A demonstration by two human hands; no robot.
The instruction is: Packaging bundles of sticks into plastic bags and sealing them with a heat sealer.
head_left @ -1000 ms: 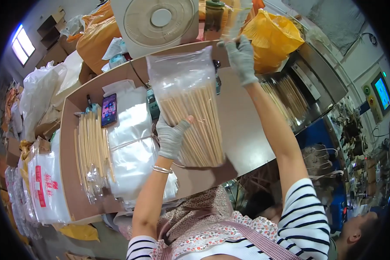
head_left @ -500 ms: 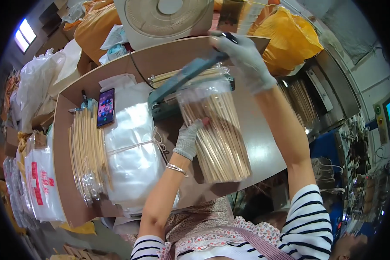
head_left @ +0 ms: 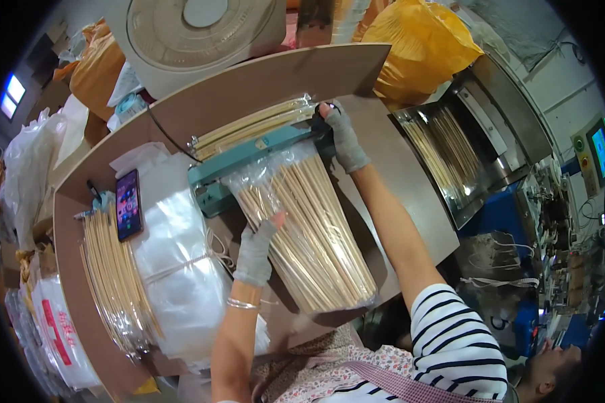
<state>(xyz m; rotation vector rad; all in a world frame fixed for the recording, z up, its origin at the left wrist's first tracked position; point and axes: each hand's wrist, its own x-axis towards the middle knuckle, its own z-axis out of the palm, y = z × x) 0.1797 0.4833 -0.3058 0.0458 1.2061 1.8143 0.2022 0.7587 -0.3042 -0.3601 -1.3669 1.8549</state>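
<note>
A clear plastic bag packed with wooden sticks [head_left: 319,235] lies slanted, its upper end under the lowered arm of a teal hand heat sealer [head_left: 249,156]. My left hand [head_left: 254,254], in a pale glove with bare fingertips, grips the left side of the bag. My right hand [head_left: 343,140], gloved the same way, is closed on the dark handle end of the sealer's arm. Behind the sealer lies another bundle of bagged sticks [head_left: 252,126].
To the left are a tied stack of clear bags [head_left: 181,248], a phone [head_left: 128,205] and more bagged sticks [head_left: 114,275]. A raised board [head_left: 215,94] borders the worktop's back. At right, a metal tray [head_left: 450,154] holds sticks; another person's head [head_left: 551,369] shows lower right.
My right hand has brought the sealer's arm down onto the bag's upper end. The view has shifted. My left hand still holds the bag's side.
</note>
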